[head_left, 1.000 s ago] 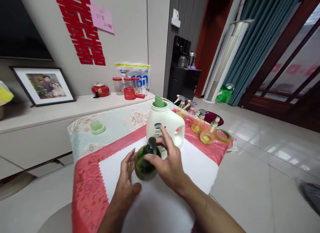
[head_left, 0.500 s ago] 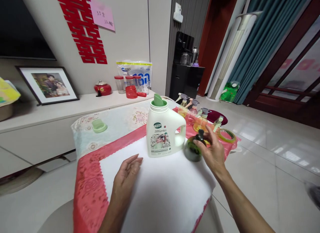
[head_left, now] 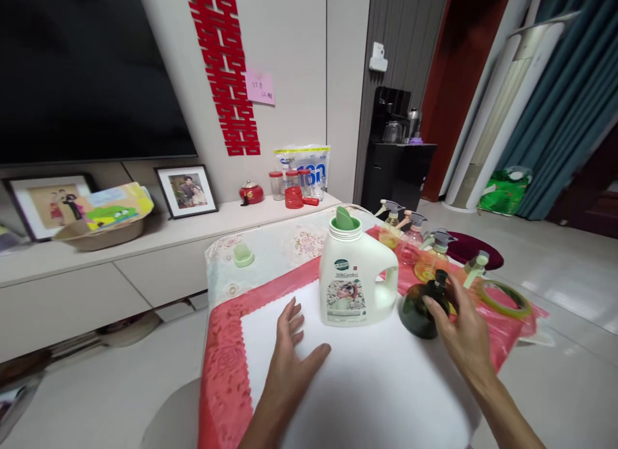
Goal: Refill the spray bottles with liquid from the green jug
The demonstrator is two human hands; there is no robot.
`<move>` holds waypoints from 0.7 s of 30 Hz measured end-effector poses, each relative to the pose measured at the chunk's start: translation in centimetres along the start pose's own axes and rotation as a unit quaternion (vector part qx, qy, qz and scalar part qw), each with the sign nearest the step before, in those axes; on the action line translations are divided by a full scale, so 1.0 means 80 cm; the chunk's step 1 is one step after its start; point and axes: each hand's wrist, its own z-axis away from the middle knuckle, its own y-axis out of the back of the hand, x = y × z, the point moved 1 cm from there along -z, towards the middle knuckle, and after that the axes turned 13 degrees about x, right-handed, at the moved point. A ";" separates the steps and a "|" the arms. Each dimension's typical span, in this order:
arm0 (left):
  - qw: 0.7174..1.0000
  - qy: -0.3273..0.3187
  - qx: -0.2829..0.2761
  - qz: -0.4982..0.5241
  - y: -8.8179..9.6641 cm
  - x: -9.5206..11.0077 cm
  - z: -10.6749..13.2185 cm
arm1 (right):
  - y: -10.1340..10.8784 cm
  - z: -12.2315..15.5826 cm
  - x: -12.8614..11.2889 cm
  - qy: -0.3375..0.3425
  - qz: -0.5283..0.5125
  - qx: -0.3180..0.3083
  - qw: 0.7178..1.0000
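Note:
A white laundry detergent jug with a green pouring spout stands upright on the white sheet. To its right is a squat dark green bottle with a black top. My right hand grips that bottle near its neck, thumb in front and fingers behind; the far fingertips are partly hidden. Left of the jug, my left hand hovers over the sheet, fingers and thumb apart, holding nothing. The light green cap lies on the floral cloth at the back left.
Several pump bottles line the table's right side. A roll of tape lies near the right edge. Behind stands a cabinet bearing a red pot, jars and picture frames.
The view has swung left, so everything sits further right. My left thumb has spread away from its fingers. The dark green bottle is slightly further right of the jug, with my right hand still at it.

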 end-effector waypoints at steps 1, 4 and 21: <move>1.000 -0.004 -0.002 -0.008 -0.001 0.007 0.002 | 0.001 0.002 0.005 -0.002 0.006 -0.004 1.000; 0.999 -0.007 -0.023 -0.039 0.001 0.032 0.004 | 0.009 0.012 0.014 0.004 0.012 -0.001 1.000; 0.968 -0.044 -0.246 0.036 -0.073 0.070 -0.100 | -0.056 -0.003 -0.102 0.159 -0.074 -0.076 0.981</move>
